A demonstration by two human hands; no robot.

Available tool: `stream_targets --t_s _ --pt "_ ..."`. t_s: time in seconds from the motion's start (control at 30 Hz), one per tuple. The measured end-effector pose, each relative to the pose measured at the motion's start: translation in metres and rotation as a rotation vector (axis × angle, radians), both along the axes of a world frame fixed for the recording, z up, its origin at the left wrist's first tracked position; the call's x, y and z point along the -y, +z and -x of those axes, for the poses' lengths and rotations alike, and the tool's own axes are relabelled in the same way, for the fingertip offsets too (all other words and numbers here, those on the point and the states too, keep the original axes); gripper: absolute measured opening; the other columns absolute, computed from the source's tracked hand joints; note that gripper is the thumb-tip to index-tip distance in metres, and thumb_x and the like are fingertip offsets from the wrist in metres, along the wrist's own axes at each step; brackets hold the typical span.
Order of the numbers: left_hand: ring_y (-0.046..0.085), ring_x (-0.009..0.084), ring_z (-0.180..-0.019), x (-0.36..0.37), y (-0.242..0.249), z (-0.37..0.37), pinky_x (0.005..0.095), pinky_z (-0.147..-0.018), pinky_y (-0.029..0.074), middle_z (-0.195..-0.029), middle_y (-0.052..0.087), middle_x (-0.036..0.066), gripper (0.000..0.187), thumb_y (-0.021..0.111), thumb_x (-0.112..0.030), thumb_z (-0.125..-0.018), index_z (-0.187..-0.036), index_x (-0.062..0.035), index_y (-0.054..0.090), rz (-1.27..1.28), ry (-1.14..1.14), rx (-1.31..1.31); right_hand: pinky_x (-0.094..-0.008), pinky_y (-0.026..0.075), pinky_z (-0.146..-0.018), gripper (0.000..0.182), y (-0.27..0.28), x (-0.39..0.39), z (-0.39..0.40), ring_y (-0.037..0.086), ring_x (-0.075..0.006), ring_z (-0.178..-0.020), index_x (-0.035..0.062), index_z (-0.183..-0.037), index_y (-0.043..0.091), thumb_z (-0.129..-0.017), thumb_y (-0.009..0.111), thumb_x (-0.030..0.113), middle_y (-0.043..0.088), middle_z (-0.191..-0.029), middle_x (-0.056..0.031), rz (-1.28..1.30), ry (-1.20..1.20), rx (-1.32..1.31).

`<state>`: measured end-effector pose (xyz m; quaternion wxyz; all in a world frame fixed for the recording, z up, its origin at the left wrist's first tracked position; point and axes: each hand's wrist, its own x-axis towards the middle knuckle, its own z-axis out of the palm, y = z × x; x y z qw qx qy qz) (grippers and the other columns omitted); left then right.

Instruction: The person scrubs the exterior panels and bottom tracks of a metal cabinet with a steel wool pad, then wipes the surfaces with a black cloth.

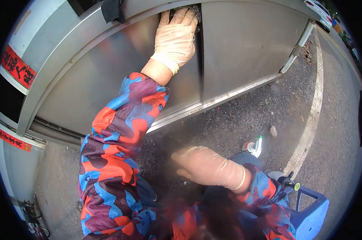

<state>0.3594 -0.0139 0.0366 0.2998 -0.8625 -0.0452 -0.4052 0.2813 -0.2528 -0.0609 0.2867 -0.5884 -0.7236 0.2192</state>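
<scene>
My left hand (175,38), in a pale thin glove, is raised to the upper edge of a grey metal sliding panel (125,56). Its fingers are curled over a shiny, crinkled steel wool scrubber (197,13), mostly hidden beneath them. The hand lies beside the upright gap where this panel meets the second metal panel (249,44). Lower down, my right hand (213,168), gloved the same way, hovers in front of my lap, apart from the panels. Its fingertips are blurred and turned away, and nothing shows in it.
A white spray bottle (256,147) with a green-tipped trigger stands by my knee, near a small stone (273,131). At my right is a blue plastic container (309,214). A black cloth (113,11) hangs on the metal frame. A white car (320,14) is parked beyond the painted road line (311,120).
</scene>
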Motion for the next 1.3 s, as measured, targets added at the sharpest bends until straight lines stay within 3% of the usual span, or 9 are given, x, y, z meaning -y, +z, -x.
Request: stream_targets --t_s 0.43,0.6,0.7,0.83,0.9,0.97,1.07,1.17,1.3 --pt "0.045 0.0112 -0.131 -0.073 -0.342 0.169 0.0404 -0.122 0.018 -0.135 0.057 -0.001 0.047 0.048 -0.015 -0.087 -0.133 -0.0103 0.056 0.119 0.175 -0.802 -0.0472 0.049 -0.081 0.039 -0.003 0.000 -0.004 0.060 -0.0404 -0.095 -0.0020 -0.114 0.054 -0.081 0.068 0.015 0.062 -0.099 -0.0200 0.158 -0.036 0.046" --pt "0.049 0.0108 -0.126 -0.098 -0.305 0.196 0.0424 -0.119 0.018 -0.126 0.060 -0.003 0.038 0.048 -0.016 -0.087 -0.123 -0.0140 0.061 0.115 0.085 -0.550 -0.0472 0.048 -0.081 0.040 -0.001 -0.004 -0.004 0.060 -0.0403 -0.094 -0.0018 -0.114 0.054 -0.081 0.068 0.015 0.061 -0.100 -0.0200 0.171 -0.028 0.052" --pt "0.048 0.0104 -0.125 -0.084 -0.211 0.184 0.0440 -0.118 0.017 -0.126 0.058 -0.005 0.044 0.051 -0.017 -0.085 -0.127 -0.0182 0.058 0.214 0.271 -0.403 -0.0472 0.048 -0.081 0.041 0.001 -0.012 0.001 0.060 -0.0407 -0.094 -0.0022 -0.115 0.055 -0.080 0.068 0.015 0.061 -0.100 -0.0198 0.193 -0.015 0.051" --pt "0.049 0.0218 -0.112 -0.073 -0.061 0.157 0.0547 -0.104 0.018 -0.117 0.059 -0.004 0.044 0.073 -0.026 -0.073 -0.115 -0.0200 0.060 -0.051 0.379 0.076 -0.0436 0.051 -0.081 0.035 0.004 -0.025 0.007 0.062 -0.0371 -0.093 -0.0049 -0.108 0.057 -0.082 0.067 0.017 0.063 -0.094 -0.0193 0.197 0.031 0.052" --pt "0.049 0.0215 -0.110 -0.084 -0.068 0.151 0.0530 -0.102 0.021 -0.117 0.059 -0.005 0.045 0.073 -0.026 -0.073 -0.115 -0.0216 0.061 -0.077 0.292 0.162 -0.0436 0.051 -0.081 0.035 0.002 -0.025 0.010 0.062 -0.0373 -0.093 -0.0049 -0.107 0.057 -0.082 0.067 0.017 0.063 -0.094 -0.0193 0.223 0.049 0.066" --pt "0.052 0.0150 -0.119 -0.064 -0.104 0.150 0.0520 -0.109 0.026 -0.119 0.062 -0.005 0.037 0.060 -0.019 -0.079 -0.115 -0.0182 0.063 0.044 0.286 -0.114 -0.0437 0.051 -0.081 0.033 0.001 -0.030 0.007 0.063 -0.0376 -0.092 -0.0049 -0.105 0.057 -0.082 0.067 0.016 0.063 -0.094 -0.0191 0.191 0.026 0.054" --pt "0.047 0.0086 -0.128 -0.085 -0.241 0.144 0.0403 -0.119 0.021 -0.128 0.060 -0.007 0.039 0.049 -0.018 -0.086 -0.123 -0.0171 0.062 0.192 0.051 -0.450 -0.0440 0.051 -0.081 0.032 -0.005 -0.032 0.006 0.063 -0.0377 -0.092 -0.0047 -0.105 0.057 -0.082 0.067 0.016 0.063 -0.093 -0.0192 0.177 -0.002 0.063" --pt "0.032 0.0148 -0.141 -0.090 -0.338 0.153 0.0340 -0.121 0.021 -0.148 0.041 -0.002 0.051 0.042 -0.023 -0.090 -0.140 -0.0120 0.046 0.102 0.049 -0.700 -0.0444 0.051 -0.081 0.032 -0.009 -0.032 0.003 0.063 -0.0377 -0.092 -0.0046 -0.105 0.057 -0.082 0.067 0.016 0.063 -0.093 -0.0197 0.266 -0.016 0.088" --pt "0.037 0.0103 -0.137 -0.088 -0.295 0.170 0.0339 -0.119 0.023 -0.144 0.046 -0.003 0.046 0.043 -0.023 -0.090 -0.136 -0.0148 0.051 0.118 0.081 -0.618 -0.0444 0.051 -0.081 0.032 -0.012 -0.025 0.001 0.063 -0.0377 -0.091 -0.0045 -0.105 0.057 -0.082 0.067 0.016 0.063 -0.092 -0.0198 0.226 -0.032 0.081"
